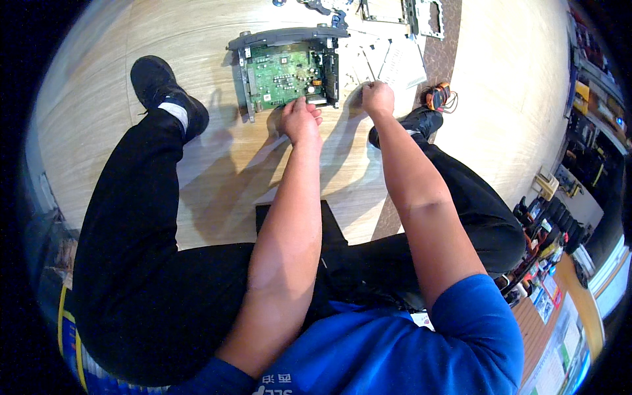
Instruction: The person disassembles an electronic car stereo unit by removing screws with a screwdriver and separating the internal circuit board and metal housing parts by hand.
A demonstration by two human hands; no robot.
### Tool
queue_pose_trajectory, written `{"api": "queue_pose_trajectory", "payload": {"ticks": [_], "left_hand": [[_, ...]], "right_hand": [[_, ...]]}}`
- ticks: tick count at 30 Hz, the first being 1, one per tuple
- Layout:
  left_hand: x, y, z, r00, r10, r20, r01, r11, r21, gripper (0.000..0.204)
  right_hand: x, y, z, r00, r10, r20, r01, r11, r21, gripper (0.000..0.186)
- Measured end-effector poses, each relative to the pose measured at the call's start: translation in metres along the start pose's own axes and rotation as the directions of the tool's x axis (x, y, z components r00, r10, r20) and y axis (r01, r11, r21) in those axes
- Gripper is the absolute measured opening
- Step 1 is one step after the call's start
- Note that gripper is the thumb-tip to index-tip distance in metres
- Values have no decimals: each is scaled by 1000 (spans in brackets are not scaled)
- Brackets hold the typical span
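Observation:
An opened electronic unit (280, 72) with a green circuit board, metal side frames and a dark curved panel lies on the floor between my feet. My left hand (301, 122) is at its near edge, fingers curled; whether they grip it is unclear. My right hand (378, 99) is closed just right of the unit, at some small loose parts; what it holds, if anything, I cannot make out. A white perforated metal plate (405, 62) lies beyond my right hand.
Metal frames (428, 20) and small dark parts lie at the top. An orange-black tool with wires (440, 97) sits by my right shoe (424, 122). My left shoe (155, 85) is left of the unit. Cluttered shelving (553, 230) runs along the right.

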State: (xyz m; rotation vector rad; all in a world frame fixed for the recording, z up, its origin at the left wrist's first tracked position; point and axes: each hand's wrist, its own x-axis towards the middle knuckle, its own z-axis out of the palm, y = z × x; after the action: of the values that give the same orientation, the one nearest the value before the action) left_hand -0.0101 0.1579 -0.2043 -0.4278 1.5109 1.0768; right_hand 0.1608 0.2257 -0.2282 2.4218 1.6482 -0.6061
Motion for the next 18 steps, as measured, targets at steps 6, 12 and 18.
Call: {"api": "queue_pose_trajectory", "payload": {"ticks": [6,12,18], "left_hand": [[1,3,6,1000,17,20,-16,999,-29,17],[-13,23,17,992,8,125,-9,1000,4,16],[-21,28,24,909,-75,409,96,995,-32,21]], "right_hand": [[2,1,-11,1000,-6,-3,6,999,43,28],[-43,-36,-49,994,-108,22,75,806,587,21],[-76,-89,-65,937,-337,89,200,729,654,16]]}}
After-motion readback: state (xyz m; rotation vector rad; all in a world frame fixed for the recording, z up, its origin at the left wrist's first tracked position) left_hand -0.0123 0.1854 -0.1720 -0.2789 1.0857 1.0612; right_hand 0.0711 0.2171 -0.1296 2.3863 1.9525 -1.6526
